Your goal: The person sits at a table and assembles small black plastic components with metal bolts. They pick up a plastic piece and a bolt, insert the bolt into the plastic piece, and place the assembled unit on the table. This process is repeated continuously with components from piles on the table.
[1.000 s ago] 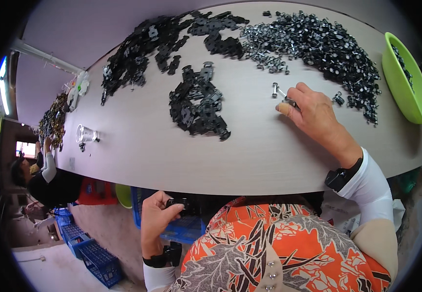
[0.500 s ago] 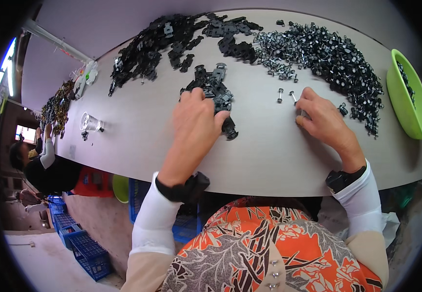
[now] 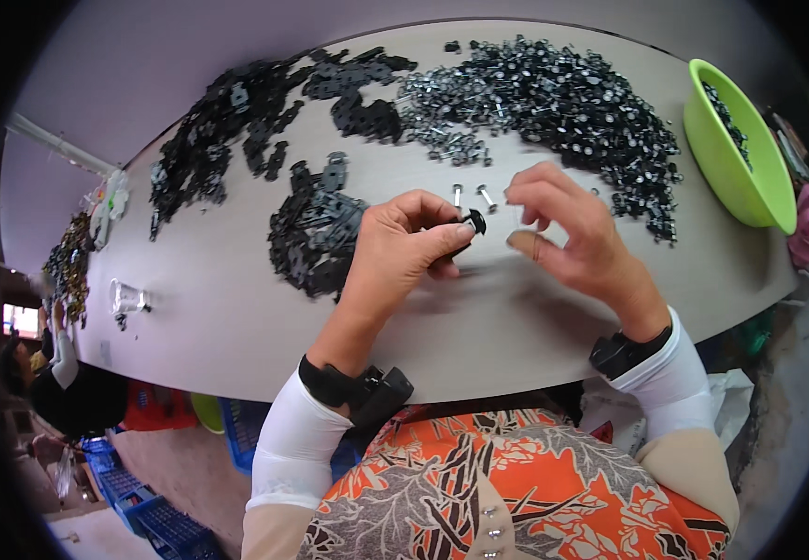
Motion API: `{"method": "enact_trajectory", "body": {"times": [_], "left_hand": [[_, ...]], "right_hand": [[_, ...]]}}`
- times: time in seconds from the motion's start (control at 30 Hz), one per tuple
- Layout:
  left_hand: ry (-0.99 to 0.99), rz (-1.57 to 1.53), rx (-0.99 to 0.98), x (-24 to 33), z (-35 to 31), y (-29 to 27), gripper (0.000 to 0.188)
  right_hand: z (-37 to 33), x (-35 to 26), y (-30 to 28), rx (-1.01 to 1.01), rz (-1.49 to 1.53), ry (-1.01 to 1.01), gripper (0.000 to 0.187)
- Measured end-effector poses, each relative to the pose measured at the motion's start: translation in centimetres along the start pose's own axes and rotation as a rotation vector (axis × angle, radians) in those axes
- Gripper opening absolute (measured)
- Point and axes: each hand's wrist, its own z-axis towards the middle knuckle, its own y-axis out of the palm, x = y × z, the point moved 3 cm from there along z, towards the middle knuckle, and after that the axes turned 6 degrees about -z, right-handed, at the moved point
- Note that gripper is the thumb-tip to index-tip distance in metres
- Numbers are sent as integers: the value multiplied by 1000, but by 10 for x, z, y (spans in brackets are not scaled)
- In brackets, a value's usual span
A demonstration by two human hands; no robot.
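My left hand (image 3: 403, 238) is closed around a small black plastic piece (image 3: 476, 221), whose dark rounded end pokes out past the thumb and fingertips. Most of that piece is hidden by the fingers. Facing it, my right hand (image 3: 572, 229) has its fingers curled but apart from the thumb, with nothing visible between them; it is slightly blurred. Just beyond the hands lie two wheel axles, one upright in view (image 3: 458, 196) and one slanted (image 3: 487, 196). Left of my left hand is a small heap of flat black toy-car chassis (image 3: 316, 233).
A large pile of wheel axles (image 3: 572, 107) covers the far right of the table, beside a green basin (image 3: 750, 159) holding more. More black chassis (image 3: 209, 140) spread at the far left. A clear cup (image 3: 127, 297) lies on the left; a co-worker (image 3: 73, 397) sits beyond.
My view has turned, so the table appears shifted left. My left hand has come off the chassis heap with a black piece; my right hand has risen from the table beside the axles.
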Motion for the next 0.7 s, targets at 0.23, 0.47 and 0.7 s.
{"method": "enact_trajectory", "body": {"times": [0.23, 0.47, 0.7], "left_hand": [[-321, -343, -203, -32, 5, 7, 15], [-263, -360, -168, -38, -2, 10, 19], [-284, -474, -171, -42, -8, 15, 19]], "right_hand": [[-13, -4, 19, 23, -132, -225, 50], [-17, -9, 24, 27, -111, -183, 57], [-19, -16, 29, -14, -132, -208, 57]]}}
